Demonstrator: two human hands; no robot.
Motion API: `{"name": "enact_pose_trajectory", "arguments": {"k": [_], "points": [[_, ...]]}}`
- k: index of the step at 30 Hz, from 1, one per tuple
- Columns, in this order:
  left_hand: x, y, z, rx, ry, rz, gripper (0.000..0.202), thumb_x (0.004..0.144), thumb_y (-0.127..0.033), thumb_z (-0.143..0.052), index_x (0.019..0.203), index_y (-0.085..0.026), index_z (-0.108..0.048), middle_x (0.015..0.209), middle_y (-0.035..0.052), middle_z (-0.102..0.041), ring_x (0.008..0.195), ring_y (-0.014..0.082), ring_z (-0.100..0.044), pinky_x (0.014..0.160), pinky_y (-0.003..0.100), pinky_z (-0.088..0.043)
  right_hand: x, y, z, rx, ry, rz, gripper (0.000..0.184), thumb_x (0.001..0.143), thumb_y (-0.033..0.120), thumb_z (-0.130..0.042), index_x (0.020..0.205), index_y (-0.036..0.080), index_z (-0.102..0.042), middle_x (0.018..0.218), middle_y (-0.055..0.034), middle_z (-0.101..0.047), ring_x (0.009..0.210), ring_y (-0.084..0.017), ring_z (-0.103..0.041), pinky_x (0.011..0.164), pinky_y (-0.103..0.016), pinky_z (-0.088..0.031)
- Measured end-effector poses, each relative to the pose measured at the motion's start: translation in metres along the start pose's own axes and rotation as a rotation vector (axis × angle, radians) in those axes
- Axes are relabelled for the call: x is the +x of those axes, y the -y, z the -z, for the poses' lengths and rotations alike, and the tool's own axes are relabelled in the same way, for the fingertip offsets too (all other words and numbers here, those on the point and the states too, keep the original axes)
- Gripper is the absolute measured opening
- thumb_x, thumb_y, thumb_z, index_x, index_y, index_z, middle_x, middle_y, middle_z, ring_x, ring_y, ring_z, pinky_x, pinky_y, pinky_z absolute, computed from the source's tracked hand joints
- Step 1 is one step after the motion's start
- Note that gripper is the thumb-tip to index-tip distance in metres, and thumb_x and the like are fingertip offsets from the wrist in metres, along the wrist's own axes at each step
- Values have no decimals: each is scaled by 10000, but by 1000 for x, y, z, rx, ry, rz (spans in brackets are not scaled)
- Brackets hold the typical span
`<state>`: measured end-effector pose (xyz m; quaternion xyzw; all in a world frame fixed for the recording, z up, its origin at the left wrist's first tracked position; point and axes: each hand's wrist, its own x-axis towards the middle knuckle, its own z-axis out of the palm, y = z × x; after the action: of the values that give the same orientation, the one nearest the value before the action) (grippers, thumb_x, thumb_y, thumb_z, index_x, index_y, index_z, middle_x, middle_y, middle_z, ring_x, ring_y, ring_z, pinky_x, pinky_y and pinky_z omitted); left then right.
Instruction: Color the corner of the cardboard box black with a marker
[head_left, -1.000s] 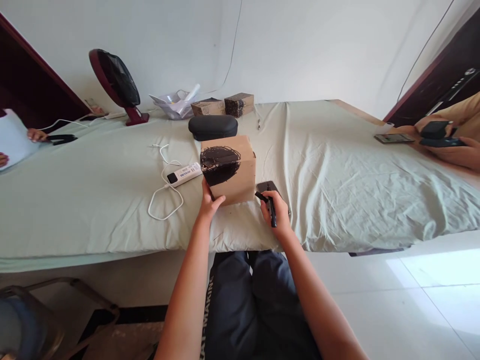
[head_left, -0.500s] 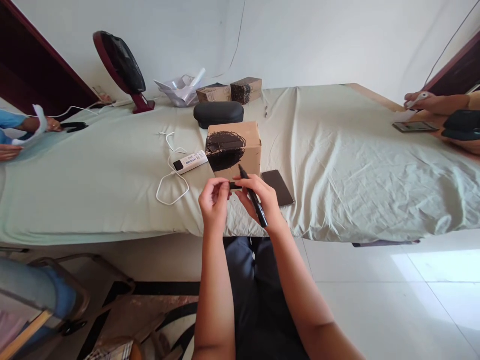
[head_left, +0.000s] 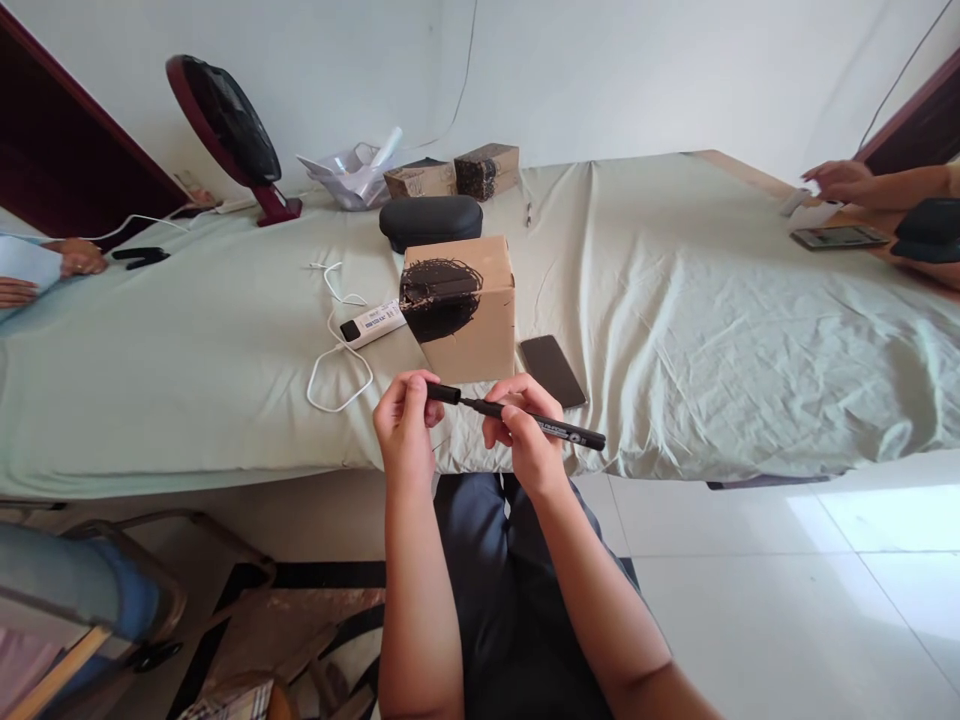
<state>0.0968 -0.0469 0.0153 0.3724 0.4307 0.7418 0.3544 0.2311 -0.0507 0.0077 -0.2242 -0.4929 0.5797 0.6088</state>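
In my left hand (head_left: 407, 418) a black marker cap (head_left: 444, 393) is pinched between thumb and fingers, its mouth facing right. My right hand (head_left: 529, 430) is closed around a black marker (head_left: 570, 432) with white print, its tip pointing left at the cap's mouth. Tip and cap are lined up; whether they touch I cannot tell. Just behind both hands stands a cardboard box (head_left: 476, 345) with a large black scribbled patch over its top and front left. A dark phone (head_left: 553, 370) lies flat to the right of the box.
Left of the box lie a white power bank (head_left: 373, 325) and its white cable (head_left: 341, 408). Behind stand a black case (head_left: 431, 222), two more boxes (head_left: 487, 172), a plastic bag (head_left: 352, 178) and a fan (head_left: 229, 120). Other people's hands (head_left: 836, 182) show at both table ends.
My right hand has turned the marker from pointing up and away to pointing left, tip to the cap. My left hand has moved slightly left and down with the cap.
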Motion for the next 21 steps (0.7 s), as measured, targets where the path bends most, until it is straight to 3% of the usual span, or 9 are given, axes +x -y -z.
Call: {"name": "enact_pose_trajectory", "arguments": {"k": [4,8,10,14,17,21], "points": [[-8,2,-4,155,83,20,518,887,-680,-766,817,-167,-766,611,-6,-518,521,88,-463,467,190,-353,1,-4,-4,-36,-7,-3,111,958,339,-613,999,239,-587,595,61,-599,486,-113,-443,509,-234,-338],[-15,2,-6,347,188,19,539,966,-679,-665,1012,-163,-814,703,27,-623,620,125,-540,571,226,-440,2,-8,-2,-110,-39,26,142,1006,342,-536,1050,235,-619,619,66,-560,524,-116,-477,536,-233,-371],[-17,-1,-6,415,283,52,551,1000,-673,-613,1062,-161,-807,702,24,-607,646,138,-540,600,245,-437,3,-6,4,-161,-27,13,170,1016,326,-504,994,223,-639,629,55,-568,546,-118,-504,556,-238,-393],[-25,-9,0,560,531,153,583,1062,-657,-487,973,-159,-776,680,6,-527,648,142,-493,632,277,-390,1,-1,23,-291,15,-92,225,1005,356,-569,850,206,-633,627,39,-587,567,-122,-538,581,-246,-415],[-42,-13,21,671,684,328,604,1066,-664,-443,1172,-164,-765,714,-1,-538,679,154,-511,696,287,-409,0,-4,43,-357,-15,-189,439,1020,517,-556,734,194,-635,542,37,-512,513,-118,-460,548,-255,-367],[-85,-17,72,811,831,636,699,1023,-709,-421,1267,-154,-768,683,-2,-547,666,174,-507,683,297,-390,6,-16,69,-554,-172,-277,610,984,680,-523,671,180,-683,523,13,-498,523,-132,-453,566,-271,-345]]}}
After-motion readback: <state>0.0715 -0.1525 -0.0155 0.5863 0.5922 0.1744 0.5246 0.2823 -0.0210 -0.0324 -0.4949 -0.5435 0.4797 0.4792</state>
